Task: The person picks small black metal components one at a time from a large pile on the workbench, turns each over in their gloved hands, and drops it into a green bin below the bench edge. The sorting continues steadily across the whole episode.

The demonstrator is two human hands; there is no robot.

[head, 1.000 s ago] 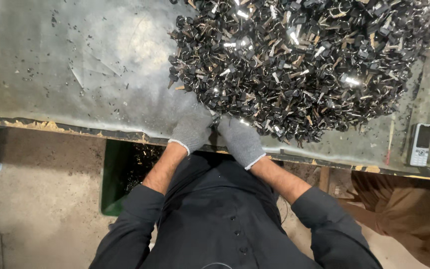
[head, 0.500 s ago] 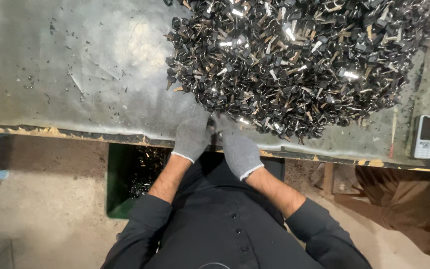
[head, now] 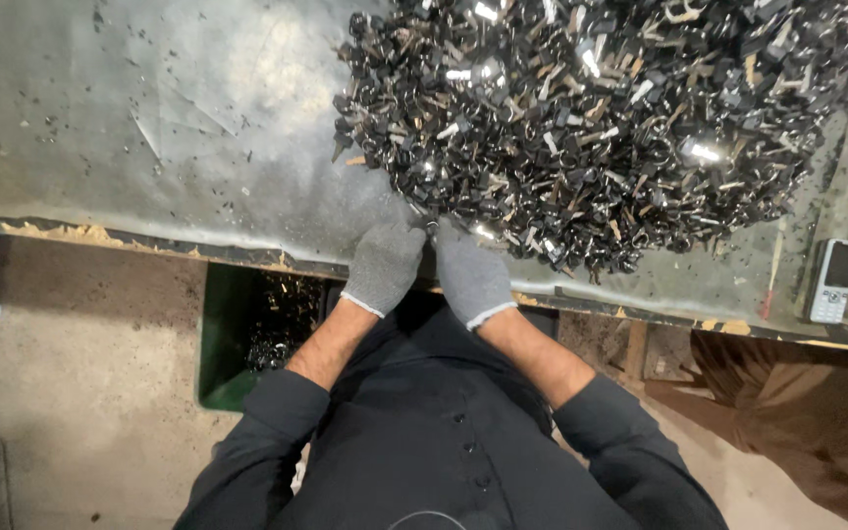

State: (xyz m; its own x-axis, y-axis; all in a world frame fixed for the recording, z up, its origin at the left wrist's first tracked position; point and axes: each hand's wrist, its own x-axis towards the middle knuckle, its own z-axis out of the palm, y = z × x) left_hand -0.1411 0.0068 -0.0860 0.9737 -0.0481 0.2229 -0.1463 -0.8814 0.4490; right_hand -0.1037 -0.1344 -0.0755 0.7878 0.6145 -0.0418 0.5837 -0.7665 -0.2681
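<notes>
- A broad heap of small black and silvery metal parts [head: 591, 128], jumbled and glinting, lies spread across the grey metal-sheeted counter [head: 149, 128], reaching its near edge.

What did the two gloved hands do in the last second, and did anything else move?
Both hands, the left hand and right hand, stayed pressed together at the near edge of the pile of small metal parts, shifting only slightly; what the fingers hold cannot be made out. The pile, the phone and the green bin stayed put.
</notes>
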